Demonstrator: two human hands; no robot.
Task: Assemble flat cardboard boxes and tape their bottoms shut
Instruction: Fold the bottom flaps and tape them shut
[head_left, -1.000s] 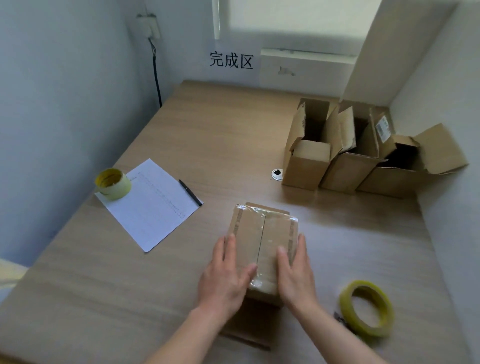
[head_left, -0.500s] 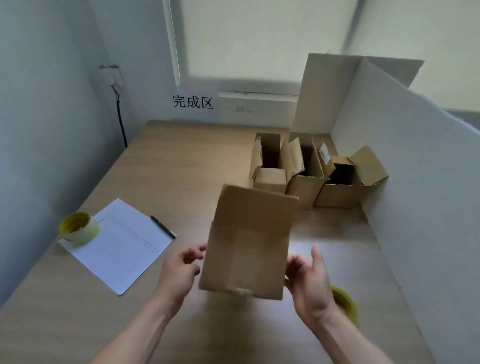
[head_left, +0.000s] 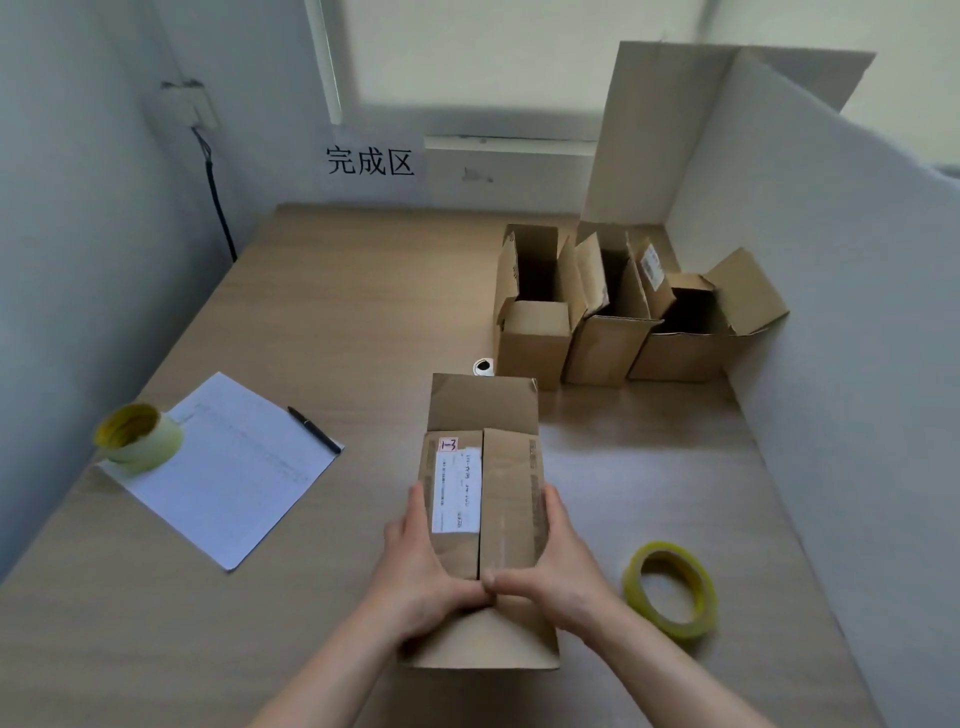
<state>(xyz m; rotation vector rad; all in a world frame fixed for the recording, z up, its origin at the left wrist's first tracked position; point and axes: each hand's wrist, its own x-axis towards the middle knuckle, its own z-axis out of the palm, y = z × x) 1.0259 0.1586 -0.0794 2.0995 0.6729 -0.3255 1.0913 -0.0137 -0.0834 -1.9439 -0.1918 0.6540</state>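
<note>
A brown cardboard box (head_left: 506, 483) stands on the wooden table (head_left: 363, 312) in front of me. Its two long top flaps are folded in; the left one bears a white label. The far flap stands up and the near flap hangs toward me. My left hand (head_left: 418, 566) grips the box's left side and my right hand (head_left: 558, 566) grips its right side. Both thumbs press on the folded flaps and meet at the middle seam. A yellow tape roll (head_left: 636, 587) lies flat on the table right of my right hand.
Three open-topped boxes (head_left: 535, 338) (head_left: 602, 343) (head_left: 680, 353) stand at the back right against a white partition (head_left: 831, 312). A second tape roll (head_left: 156, 441) sits on a sheet of paper (head_left: 234, 478) at the left, with a pen (head_left: 314, 430) beside it. A small white disc (head_left: 483, 367) lies behind the box.
The box lay with its taped seam up under my hands, then I lifted and turned it over. Now it stands on the table, label flaps on top, both hands holding them down.
</note>
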